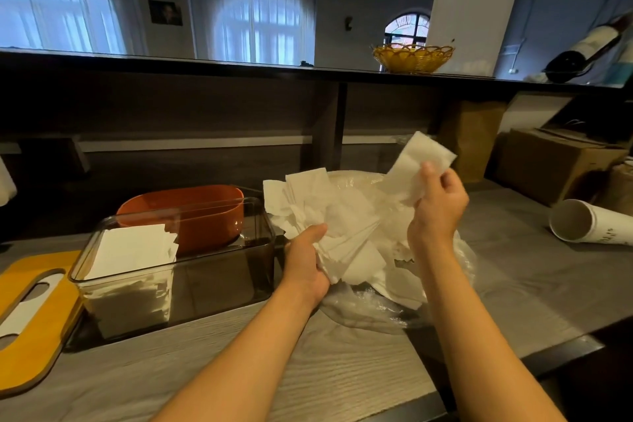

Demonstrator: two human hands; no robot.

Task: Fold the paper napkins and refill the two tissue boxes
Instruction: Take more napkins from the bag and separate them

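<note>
Napkins (342, 216) lie in a loose white heap on a crinkled clear plastic bag (370, 312) at the middle of the grey wood-grain desk (308, 370). The left hand (308, 264) clutches the near left side of the heap, thumb on top and fingers curled under the paper. The right hand (438, 205) is raised above the heap's right side and pinches a single napkin (418, 161) between thumb and fingers, the sheet standing up and away from the pile. Left of the heap sits a smoky transparent tissue box (219, 271) with a stack of folded napkins (133, 250) in its left end. Behind it is an orange tissue box (191, 209). A yellow lid (34, 319) lies at the far left, and a paper cup (579, 221) lies tipped over at the right.
</note>
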